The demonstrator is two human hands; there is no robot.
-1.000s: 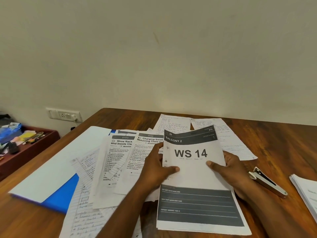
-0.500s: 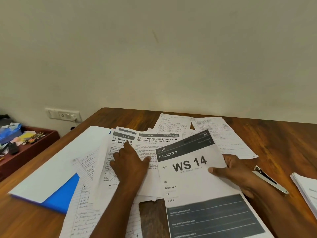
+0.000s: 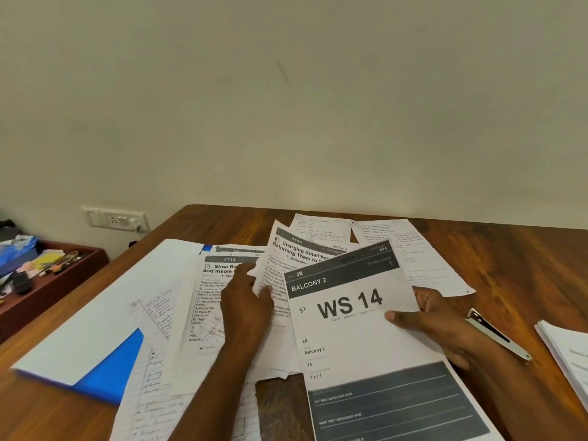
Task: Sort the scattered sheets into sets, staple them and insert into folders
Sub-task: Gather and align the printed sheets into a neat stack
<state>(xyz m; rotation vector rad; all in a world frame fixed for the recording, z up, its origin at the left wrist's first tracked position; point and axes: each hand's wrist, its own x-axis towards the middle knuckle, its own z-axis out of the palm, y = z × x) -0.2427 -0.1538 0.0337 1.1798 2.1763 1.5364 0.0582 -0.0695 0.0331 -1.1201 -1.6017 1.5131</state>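
The right hand pinches the WS 14 sheet by its right edge, while the left hand, just beside it, lifts the Charging sheet by its left edge.

Right hand gripped the WS 14 sheet by its right edge, thumb on top, page tilted. Left hand pinched the left edge of the Charging sheet, lifting it off the Shoe sheet. Handwritten pages lay fanned behind on the table. A stapler sat just right of the right wrist, a paper stack beyond it. A blue folder lay left, under a white sheet.
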